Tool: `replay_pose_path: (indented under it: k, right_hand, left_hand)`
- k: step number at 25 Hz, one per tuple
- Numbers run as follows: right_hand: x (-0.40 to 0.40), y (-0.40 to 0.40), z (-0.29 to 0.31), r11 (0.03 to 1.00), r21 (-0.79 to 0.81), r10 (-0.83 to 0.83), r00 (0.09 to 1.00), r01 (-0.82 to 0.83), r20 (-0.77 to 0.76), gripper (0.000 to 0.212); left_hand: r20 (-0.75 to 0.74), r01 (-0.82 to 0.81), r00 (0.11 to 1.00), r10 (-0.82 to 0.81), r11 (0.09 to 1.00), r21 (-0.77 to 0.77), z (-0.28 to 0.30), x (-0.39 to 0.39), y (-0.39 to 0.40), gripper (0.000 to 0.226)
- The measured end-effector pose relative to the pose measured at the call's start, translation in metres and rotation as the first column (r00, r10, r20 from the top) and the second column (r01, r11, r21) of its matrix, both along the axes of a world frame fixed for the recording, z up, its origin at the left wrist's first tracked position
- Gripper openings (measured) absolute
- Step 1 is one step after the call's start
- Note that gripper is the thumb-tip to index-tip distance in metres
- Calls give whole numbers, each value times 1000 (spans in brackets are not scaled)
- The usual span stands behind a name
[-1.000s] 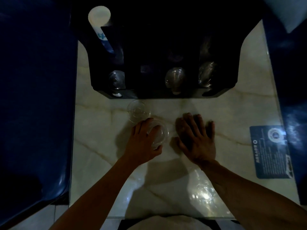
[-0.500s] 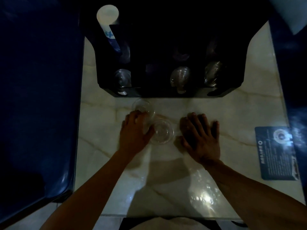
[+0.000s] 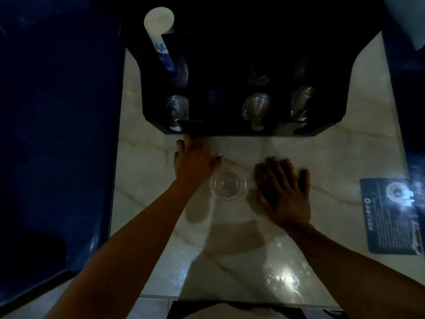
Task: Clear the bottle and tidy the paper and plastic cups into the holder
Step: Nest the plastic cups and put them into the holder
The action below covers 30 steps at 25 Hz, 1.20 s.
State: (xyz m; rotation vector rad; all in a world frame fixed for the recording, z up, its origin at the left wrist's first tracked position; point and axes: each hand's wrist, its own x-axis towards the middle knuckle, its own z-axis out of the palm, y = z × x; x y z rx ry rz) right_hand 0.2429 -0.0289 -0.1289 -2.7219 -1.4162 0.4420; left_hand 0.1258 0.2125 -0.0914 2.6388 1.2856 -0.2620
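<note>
My left hand (image 3: 195, 157) curls its fingers around a clear plastic cup (image 3: 212, 147) just at 6 o'clock of the black holder (image 3: 230, 130). A second cup (image 3: 228, 183) stands at 5 o'clock of it on the table (image 3: 322, 157); my right hand (image 3: 282, 187) rests flat, fingers spread.

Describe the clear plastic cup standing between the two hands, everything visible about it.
The clear plastic cup looks like thin, transparent plastic, seen from above as concentric rings: a wide round rim and a smaller base. It stands upright, mouth up, and appears empty, on the pale marbled table. It sits between the left hand and the flat right hand, in front of the black holder. Neither hand grips it; whether the right thumb touches its wall is unclear.
</note>
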Motion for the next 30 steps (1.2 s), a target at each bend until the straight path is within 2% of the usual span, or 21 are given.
replay_pose_path:
  k: [4,6,9,12,14,16,18,30]
  right_hand:
    - [-1,0,-1,1000,20,1,1000,-1,2,70]
    - [0,0,-1,1000,23,3,1000,-3,2,69]
    - [-1,-1,-2,1000,25,4,1000,-4,10,70]
    - [-2,-1,-3,1000,22,2,1000,-3,18,70]
    - [-1,-1,-4,1000,19,2,1000,-3,20,70]
    - [-1,-1,-5,1000,15,4,1000,-5,28,70]
    - [-1,-1,-6,1000,25,-1,999,0,36,70]
    - [-1,0,-5,998,60,-6,999,3,42,71]
  left_hand:
    - [-39,66,997,-66,998,3,3,-2,3,82]
    - [60,61,996,-60,998,-18,10,-9,1,78]
    - [305,63,952,-16,987,-146,22,-21,-12,72]
    - [371,150,926,-63,966,-209,31,-30,-31,73]
    - [396,259,900,-181,953,-154,32,-34,-44,69]
    - [377,369,870,-318,927,-70,30,-38,-56,65]
    - [342,413,861,-377,910,-36,26,-39,-63,63]
    - [240,419,887,-395,906,-54,14,-40,-64,67]
